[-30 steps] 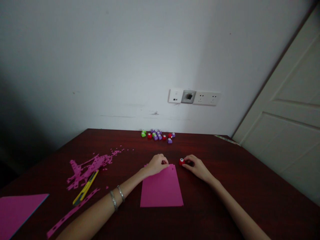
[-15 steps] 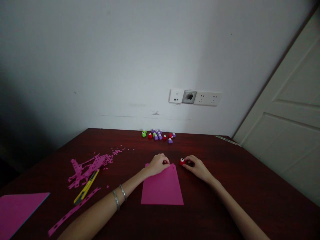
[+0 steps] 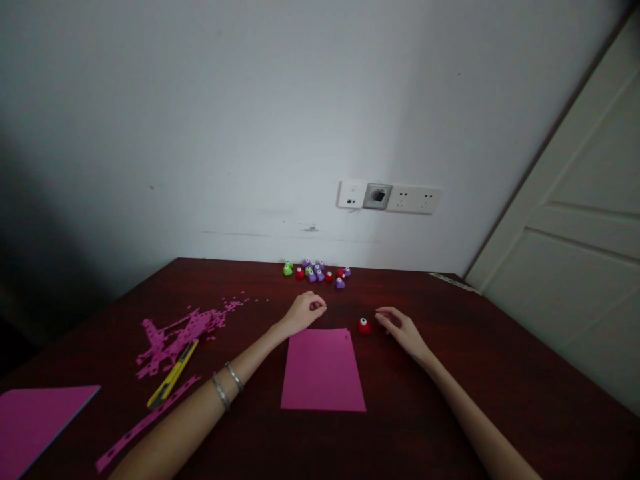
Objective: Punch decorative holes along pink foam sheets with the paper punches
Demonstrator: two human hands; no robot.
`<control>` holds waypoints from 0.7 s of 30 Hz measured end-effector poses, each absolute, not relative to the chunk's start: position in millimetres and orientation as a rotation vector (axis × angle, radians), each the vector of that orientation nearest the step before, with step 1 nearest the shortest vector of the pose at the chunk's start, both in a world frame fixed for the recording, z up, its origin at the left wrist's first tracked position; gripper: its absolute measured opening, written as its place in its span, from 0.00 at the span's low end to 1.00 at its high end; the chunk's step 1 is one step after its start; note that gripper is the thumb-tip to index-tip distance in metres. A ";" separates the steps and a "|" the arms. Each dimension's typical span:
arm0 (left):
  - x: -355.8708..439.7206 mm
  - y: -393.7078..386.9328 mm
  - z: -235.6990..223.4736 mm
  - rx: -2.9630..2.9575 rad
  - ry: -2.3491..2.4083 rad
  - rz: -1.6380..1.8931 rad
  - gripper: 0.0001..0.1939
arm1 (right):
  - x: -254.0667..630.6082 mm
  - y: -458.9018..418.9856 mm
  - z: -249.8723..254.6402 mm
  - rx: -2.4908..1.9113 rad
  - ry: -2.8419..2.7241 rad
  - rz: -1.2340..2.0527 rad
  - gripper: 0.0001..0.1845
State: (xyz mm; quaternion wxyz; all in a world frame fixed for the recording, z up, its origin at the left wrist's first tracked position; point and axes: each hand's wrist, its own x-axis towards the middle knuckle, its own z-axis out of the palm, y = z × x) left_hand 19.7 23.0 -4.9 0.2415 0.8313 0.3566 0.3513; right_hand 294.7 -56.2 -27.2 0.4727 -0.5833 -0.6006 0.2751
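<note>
A pink paper sheet [image 3: 323,370] lies flat on the dark red table [image 3: 450,373] in front of me. My left hand [image 3: 305,310] hovers just beyond the sheet's far edge, fingers curled into a loose pinch on something I cannot make out. A small red paper punch [image 3: 364,326] stands by the sheet's far right corner. My right hand [image 3: 403,327] is a little to the right of the punch, fingers apart and not touching it. Two bracelets sit on my left wrist.
A cluster of several small purple, red and green punches [image 3: 316,271] lies near the wall. Pink paper scraps [image 3: 183,327], a yellow utility knife [image 3: 173,373] and a punched pink strip [image 3: 140,427] are at the left. Another pink sheet [image 3: 35,417] lies at the near left corner.
My left hand has lifted off the sheet's far edge and moved slightly farther away. My right hand has let go of the red punch and drawn back to the right.
</note>
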 end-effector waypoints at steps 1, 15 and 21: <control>15.1 27.7 -1.7 2.250 1.001 0.992 0.07 | 296.4 -55.4 -28.0 -1.428 -1.439 0.663 0.21; -49.2 147.6 -7.7 1.826 1.773 1.041 0.12 | 296.7 -55.3 -33.0 -1.433 -1.357 0.680 0.20; -45.8 172.9 -21.0 1.838 1.806 0.916 0.17 | 296.4 -55.7 -33.7 -1.451 -1.367 0.682 0.20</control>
